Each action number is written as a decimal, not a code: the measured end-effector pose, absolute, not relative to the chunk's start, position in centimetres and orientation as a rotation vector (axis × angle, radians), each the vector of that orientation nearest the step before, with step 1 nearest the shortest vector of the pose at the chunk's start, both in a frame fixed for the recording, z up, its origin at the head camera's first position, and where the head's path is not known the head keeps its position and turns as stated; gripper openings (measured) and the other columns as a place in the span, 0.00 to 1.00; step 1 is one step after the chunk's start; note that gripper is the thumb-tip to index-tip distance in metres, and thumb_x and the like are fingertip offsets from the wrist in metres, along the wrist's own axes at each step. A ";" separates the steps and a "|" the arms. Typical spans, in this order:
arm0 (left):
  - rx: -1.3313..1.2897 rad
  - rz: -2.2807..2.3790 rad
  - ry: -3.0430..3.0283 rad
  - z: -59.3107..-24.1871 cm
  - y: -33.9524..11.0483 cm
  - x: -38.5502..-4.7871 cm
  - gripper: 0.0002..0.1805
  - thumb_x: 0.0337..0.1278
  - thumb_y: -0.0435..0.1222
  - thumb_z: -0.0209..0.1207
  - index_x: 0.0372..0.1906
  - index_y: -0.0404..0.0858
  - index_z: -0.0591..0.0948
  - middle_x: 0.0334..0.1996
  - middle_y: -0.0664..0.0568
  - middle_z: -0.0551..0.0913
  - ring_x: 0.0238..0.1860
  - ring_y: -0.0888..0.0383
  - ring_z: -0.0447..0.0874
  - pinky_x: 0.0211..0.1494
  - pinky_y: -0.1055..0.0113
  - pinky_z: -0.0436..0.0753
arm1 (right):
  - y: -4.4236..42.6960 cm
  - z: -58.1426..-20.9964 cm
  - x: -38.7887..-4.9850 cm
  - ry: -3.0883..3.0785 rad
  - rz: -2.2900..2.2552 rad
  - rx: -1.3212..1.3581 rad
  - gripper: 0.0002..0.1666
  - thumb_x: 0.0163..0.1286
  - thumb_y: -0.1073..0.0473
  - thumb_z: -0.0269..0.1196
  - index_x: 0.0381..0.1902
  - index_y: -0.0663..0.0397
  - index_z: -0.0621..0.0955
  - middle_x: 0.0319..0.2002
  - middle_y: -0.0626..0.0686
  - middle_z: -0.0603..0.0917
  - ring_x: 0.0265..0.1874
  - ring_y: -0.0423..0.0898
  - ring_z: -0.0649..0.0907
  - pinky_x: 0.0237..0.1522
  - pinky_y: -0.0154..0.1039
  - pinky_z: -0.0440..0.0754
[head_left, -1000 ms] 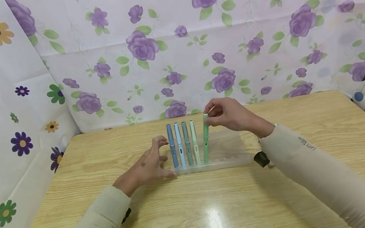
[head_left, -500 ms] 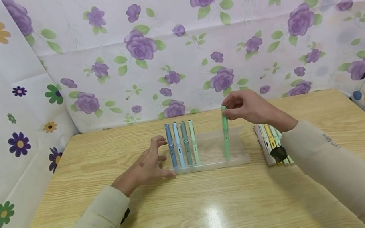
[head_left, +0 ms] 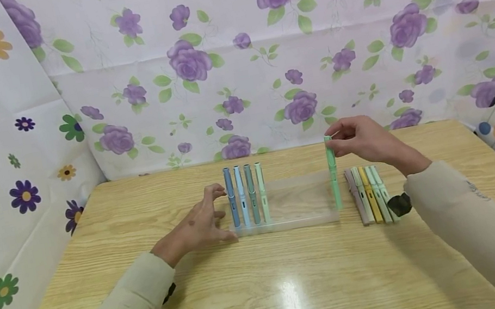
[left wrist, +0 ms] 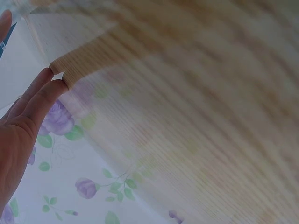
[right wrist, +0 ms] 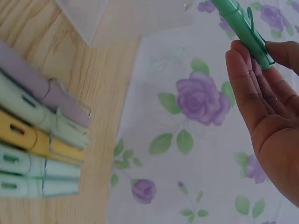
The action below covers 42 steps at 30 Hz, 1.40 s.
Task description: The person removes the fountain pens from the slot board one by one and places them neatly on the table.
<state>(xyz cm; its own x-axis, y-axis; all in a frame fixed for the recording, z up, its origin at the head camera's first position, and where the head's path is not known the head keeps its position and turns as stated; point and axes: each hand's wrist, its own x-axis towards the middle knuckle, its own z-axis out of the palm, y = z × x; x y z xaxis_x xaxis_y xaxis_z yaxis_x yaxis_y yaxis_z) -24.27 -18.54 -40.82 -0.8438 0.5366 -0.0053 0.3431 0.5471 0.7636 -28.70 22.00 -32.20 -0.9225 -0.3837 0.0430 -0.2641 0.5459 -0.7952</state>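
Note:
A clear pen stand sits mid-table, with several capped pens upright toward its left end, among them a dark blue pen and a pale green pen. My left hand holds the stand's left end, thumb at the front and fingers toward the back; in the left wrist view its fingertips meet the clear panel. My right hand pinches a bright green pen by its cap end, between thumb and fingers. That pen hangs nearly upright beside the stand's right end; whether it touches the stand I cannot tell.
To the right of the stand, several pens lie side by side on the wooden table: a mauve pen, a yellow pen and pale green ones. Flowered sheets hang behind and at the left.
My right hand has carried the bright green pen rightward, from beside the upright pens to the stand's right end. The lying pens have come into view. My left hand has stayed put.

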 end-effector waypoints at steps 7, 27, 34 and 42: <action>0.736 1.173 2.558 -40.9 -18.5 -24.3 0.54 0.47 0.33 0.77 0.69 0.41 0.47 0.73 0.33 0.55 0.60 0.29 0.75 0.57 0.44 0.80 | 24.6 -32.6 -28.6 2.667 -1.279 -0.478 0.28 0.76 0.50 0.60 0.64 0.63 0.74 0.52 0.63 0.83 0.42 0.49 0.86 0.47 0.42 0.85; 0.705 1.139 2.589 -40.8 -18.5 -24.3 0.55 0.45 0.33 0.77 0.68 0.43 0.48 0.73 0.35 0.56 0.60 0.32 0.76 0.55 0.47 0.82 | 30.9 -34.6 -29.0 2.687 -1.173 -0.313 0.34 0.77 0.46 0.57 0.69 0.66 0.70 0.59 0.68 0.77 0.46 0.48 0.86 0.49 0.43 0.85; 0.696 1.136 2.580 -40.9 -18.5 -24.3 0.55 0.45 0.33 0.77 0.68 0.43 0.48 0.74 0.36 0.56 0.60 0.32 0.75 0.57 0.46 0.81 | 32.6 -36.5 -29.1 2.639 -1.178 -0.236 0.36 0.77 0.44 0.58 0.69 0.66 0.70 0.60 0.69 0.77 0.46 0.50 0.86 0.53 0.51 0.82; 0.687 1.148 2.572 -40.9 -18.4 -24.4 0.55 0.45 0.33 0.77 0.68 0.44 0.48 0.74 0.37 0.56 0.61 0.32 0.75 0.58 0.46 0.80 | 33.9 -38.6 -29.6 2.600 -1.130 -0.160 0.39 0.77 0.41 0.55 0.71 0.67 0.67 0.63 0.70 0.74 0.50 0.55 0.84 0.57 0.58 0.78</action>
<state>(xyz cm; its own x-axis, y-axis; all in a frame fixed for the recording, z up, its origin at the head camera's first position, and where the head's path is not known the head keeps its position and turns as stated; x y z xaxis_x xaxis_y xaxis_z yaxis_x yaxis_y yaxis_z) -24.35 -18.44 -40.88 -0.8601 0.5094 -0.0279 0.3193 0.5801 0.7494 -29.57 33.85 -38.64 -0.9486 -0.2193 -0.2280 0.0171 0.6840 -0.7292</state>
